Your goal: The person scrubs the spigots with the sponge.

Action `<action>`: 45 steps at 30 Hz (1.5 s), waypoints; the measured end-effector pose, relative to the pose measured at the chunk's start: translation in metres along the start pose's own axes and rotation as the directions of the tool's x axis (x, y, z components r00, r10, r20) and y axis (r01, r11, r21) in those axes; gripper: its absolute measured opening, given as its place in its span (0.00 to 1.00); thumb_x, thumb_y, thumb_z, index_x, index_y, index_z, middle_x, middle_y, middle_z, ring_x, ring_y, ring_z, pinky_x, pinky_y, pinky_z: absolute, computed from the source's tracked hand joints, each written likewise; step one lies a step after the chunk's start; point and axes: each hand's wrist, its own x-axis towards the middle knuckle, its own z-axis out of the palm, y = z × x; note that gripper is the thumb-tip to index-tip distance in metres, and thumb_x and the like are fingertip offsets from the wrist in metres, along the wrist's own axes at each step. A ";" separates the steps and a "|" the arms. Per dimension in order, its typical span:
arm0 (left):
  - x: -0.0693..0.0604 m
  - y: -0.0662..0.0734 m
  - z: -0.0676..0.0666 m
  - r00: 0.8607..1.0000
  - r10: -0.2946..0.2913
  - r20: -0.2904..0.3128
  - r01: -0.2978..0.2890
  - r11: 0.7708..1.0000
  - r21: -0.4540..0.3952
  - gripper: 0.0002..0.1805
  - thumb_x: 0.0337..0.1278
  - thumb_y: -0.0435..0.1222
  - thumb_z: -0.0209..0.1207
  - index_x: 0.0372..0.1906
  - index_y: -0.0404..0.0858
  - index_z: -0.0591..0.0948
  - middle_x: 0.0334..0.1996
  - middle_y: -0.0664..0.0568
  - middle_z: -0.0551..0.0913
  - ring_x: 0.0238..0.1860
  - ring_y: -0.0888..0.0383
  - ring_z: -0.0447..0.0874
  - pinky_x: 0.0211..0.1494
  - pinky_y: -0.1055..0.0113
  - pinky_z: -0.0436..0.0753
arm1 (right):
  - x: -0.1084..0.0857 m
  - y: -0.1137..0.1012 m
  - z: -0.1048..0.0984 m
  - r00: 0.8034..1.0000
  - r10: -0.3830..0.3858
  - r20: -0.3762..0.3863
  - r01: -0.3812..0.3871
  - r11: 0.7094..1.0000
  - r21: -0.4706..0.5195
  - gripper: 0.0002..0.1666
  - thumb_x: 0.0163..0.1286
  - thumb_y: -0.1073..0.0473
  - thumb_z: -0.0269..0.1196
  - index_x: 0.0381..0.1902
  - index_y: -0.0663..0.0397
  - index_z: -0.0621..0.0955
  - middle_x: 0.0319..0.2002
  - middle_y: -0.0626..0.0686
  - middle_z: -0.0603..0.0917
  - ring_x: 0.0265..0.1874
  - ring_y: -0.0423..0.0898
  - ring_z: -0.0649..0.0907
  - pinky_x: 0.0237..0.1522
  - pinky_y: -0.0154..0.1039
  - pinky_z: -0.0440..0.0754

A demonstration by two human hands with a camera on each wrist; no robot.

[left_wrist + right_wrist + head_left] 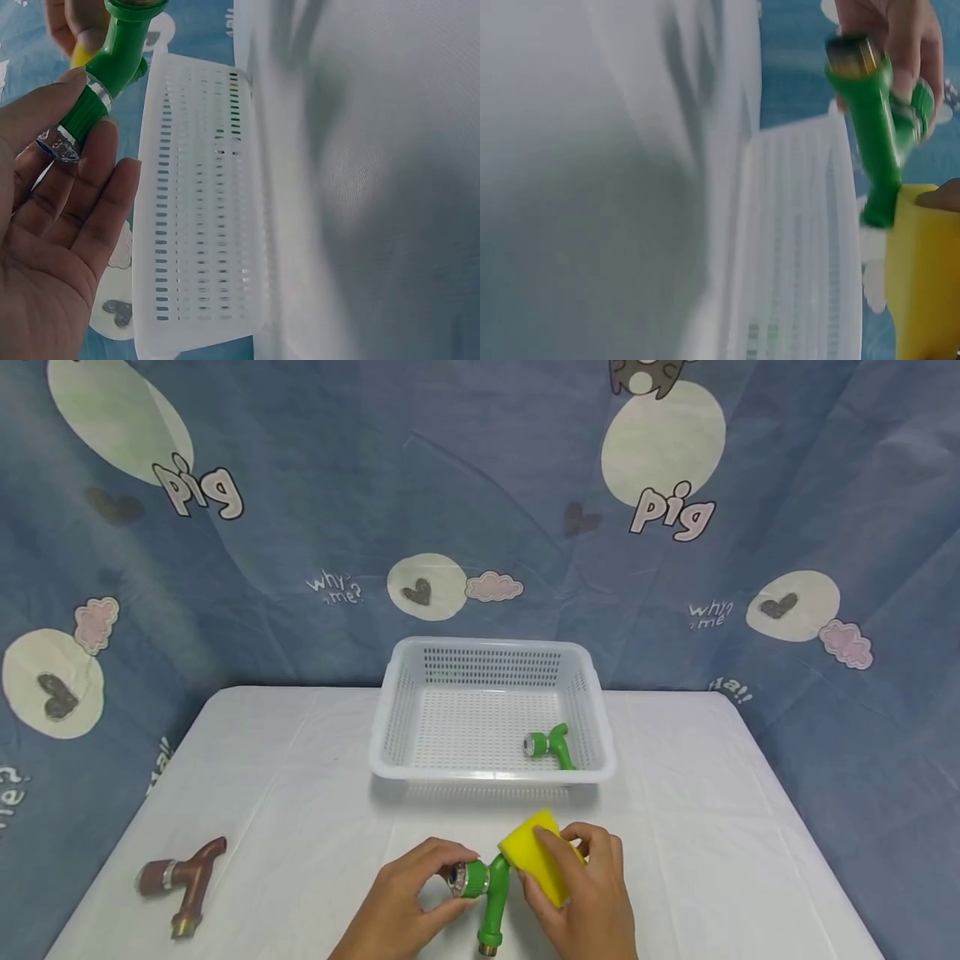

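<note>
A green faucet (495,902) with a metal-rimmed knob is pinched at that knob between thumb and fingers of the left hand (401,897). The right hand (588,889) grips a yellow sponge (536,852), whose left corner meets the faucet's curved end. In the left wrist view the left hand (60,202) holds the green knob (84,116). The right wrist view shows the faucet body (874,135) with its brass threaded end up in the picture, and its other end against the sponge (922,277).
A white perforated basket (491,774) stands at the back middle of the table, with another green faucet (551,743) inside at its right. A brown faucet (195,881) lies at the left on the white tablecloth (300,827). A patterned blue curtain hangs behind.
</note>
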 end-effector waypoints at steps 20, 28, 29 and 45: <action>0.003 0.004 0.000 0.998 0.052 0.039 -0.056 0.992 0.115 0.30 0.51 0.32 0.79 0.58 0.56 0.82 0.54 0.70 0.80 0.49 0.68 0.81 0.56 0.67 0.86 | 0.002 -0.009 0.001 1.000 -0.001 0.012 0.000 0.994 0.111 0.31 0.49 0.56 0.82 0.53 0.45 0.87 0.48 0.50 0.75 0.44 0.43 0.69 0.39 0.36 0.75; 0.002 0.006 0.000 0.998 0.050 0.034 -0.056 0.982 0.180 0.29 0.49 0.32 0.80 0.57 0.53 0.83 0.54 0.71 0.80 0.51 0.68 0.80 0.58 0.65 0.85 | 0.002 0.004 0.000 0.991 0.115 0.065 -0.117 0.993 0.022 0.32 0.46 0.58 0.85 0.51 0.46 0.87 0.48 0.49 0.74 0.44 0.41 0.68 0.37 0.38 0.79; 0.001 0.006 -0.001 0.998 0.047 0.031 -0.052 0.983 0.178 0.30 0.49 0.31 0.80 0.57 0.53 0.83 0.54 0.71 0.80 0.51 0.68 0.80 0.58 0.65 0.85 | 0.002 0.006 -0.001 0.991 0.122 0.061 -0.123 0.992 0.019 0.32 0.46 0.58 0.85 0.51 0.47 0.87 0.48 0.49 0.74 0.44 0.42 0.69 0.36 0.39 0.79; -0.001 0.007 -0.002 0.999 0.052 0.014 -0.052 0.997 0.059 0.32 0.51 0.27 0.78 0.58 0.54 0.81 0.54 0.70 0.80 0.46 0.68 0.81 0.50 0.71 0.86 | 0.004 -0.010 -0.010 0.995 0.057 0.076 -0.071 0.980 0.185 0.31 0.54 0.54 0.81 0.56 0.43 0.86 0.52 0.48 0.75 0.48 0.42 0.70 0.42 0.35 0.75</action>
